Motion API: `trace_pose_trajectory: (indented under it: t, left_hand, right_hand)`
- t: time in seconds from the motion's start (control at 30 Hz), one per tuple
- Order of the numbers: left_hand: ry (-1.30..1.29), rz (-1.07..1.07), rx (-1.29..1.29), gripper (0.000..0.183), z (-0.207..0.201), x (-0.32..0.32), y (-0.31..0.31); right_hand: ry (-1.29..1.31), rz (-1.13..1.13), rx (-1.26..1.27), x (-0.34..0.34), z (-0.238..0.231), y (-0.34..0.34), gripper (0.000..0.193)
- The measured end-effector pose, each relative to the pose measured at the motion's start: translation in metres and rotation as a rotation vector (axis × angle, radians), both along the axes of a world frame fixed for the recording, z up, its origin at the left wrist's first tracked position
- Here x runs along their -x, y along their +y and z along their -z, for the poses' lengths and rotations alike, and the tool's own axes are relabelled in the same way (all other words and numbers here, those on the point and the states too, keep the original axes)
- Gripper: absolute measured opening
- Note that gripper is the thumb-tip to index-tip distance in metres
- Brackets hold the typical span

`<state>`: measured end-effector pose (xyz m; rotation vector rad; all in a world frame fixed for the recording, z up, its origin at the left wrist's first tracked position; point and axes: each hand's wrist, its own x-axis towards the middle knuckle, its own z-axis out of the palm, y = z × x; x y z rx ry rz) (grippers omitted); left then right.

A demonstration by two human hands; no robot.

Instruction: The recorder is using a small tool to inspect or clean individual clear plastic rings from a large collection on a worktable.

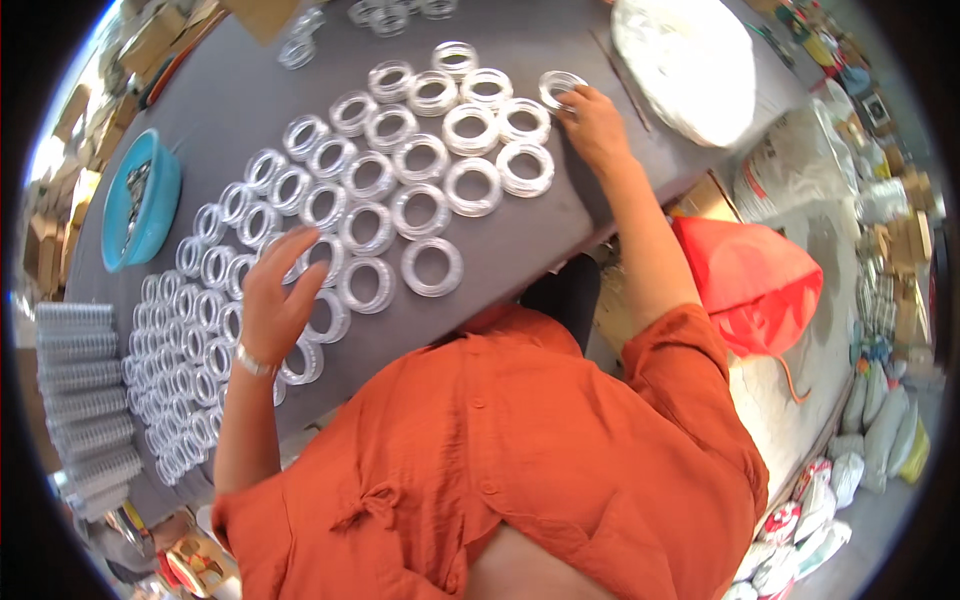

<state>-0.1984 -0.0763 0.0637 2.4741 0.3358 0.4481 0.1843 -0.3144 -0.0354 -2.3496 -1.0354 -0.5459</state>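
Many clear plastic rings (422, 211) lie in rows across a grey-covered table (510, 260), and some look stacked. At the far right end of the rows, my right hand (592, 122) is closed with its fingers on the edge of one clear ring (561, 88), which sits a little apart from the others. My left hand (283, 300) is over the near rows on the left. Its thumb and fingers are apart and hold nothing, and it hides some of the rings below. Whether it touches them I cannot tell.
A blue basin (168, 215) with small dark pieces stands at the far left. Tall columns of clear rings (85, 385) line the left edge. A white bag (685, 65) lies at the far right, with a thin stick (622, 80) beside it. A red bag (745, 285) is beside my right arm.
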Motion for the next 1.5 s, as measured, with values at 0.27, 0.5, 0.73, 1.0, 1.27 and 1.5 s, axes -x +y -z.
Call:
trace_pose_trajectory:
  t: [0.27, 0.5, 0.73, 1.0, 1.27, 1.5]
  left_hand:
    - [-0.137, -0.261, 0.342, 0.032, 0.025, 0.087, -0.037]
    - [-0.266, -0.364, 0.515, 0.027, 0.046, 0.124, -0.047]
    - [-0.174, -0.36, 0.53, 0.02, 0.044, 0.14, -0.074]
    - [-0.185, -0.362, 0.074, 0.017, 0.062, 0.165, -0.073]
    - [-0.245, -0.303, 0.044, 0.019, 0.091, 0.173, -0.05]
    - [-0.303, -0.306, -0.007, 0.025, 0.095, 0.169, -0.048]
  right_hand:
    - [1.093, -0.051, -0.551, -0.002, -0.021, -0.006, 0.032]
    - [1.198, 0.106, -0.586, -0.017, -0.017, 0.002, 0.045]
    - [1.018, 0.057, -0.528, -0.017, -0.003, 0.024, 0.03]
    - [0.294, 0.066, -0.342, 0.101, -0.024, -0.005, 0.034]
    - [0.001, -0.487, -0.054, 0.257, -0.018, 0.019, 0.039]
    - [-0.084, -0.569, 0.113, 0.276, -0.006, 0.043, 0.029]
